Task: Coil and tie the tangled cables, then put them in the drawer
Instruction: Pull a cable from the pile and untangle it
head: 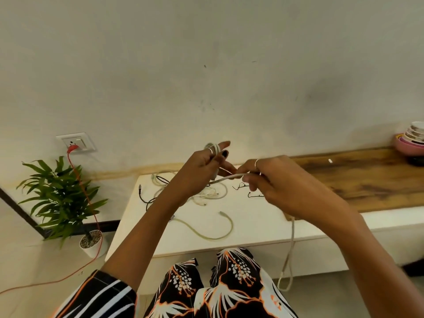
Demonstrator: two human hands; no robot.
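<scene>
A long white cable (pixel 291 246) is being wound. My left hand (pixel 204 166) is raised above the white table (pixel 252 223), with turns of the cable looped round its fingers. My right hand (pixel 277 180) pinches the same cable just right of the left hand. The free length runs under my right hand, over the table's front edge, and hangs toward the floor. A tangle of white and black cables (pixel 202 191) lies on the table behind my hands. One loose pale cable (pixel 215 232) curves near the front edge. Small black ties (pixel 241 186) lie by the tangle. No drawer is in view.
A wooden shelf (pixel 371 177) runs along the wall to the right, with stacked bowls (pixel 413 140) at its far end. At the left stand a potted plant (pixel 66 198) and a wall socket (pixel 76 142) with a red cord (pixel 91 203) plugged in, trailing across the floor.
</scene>
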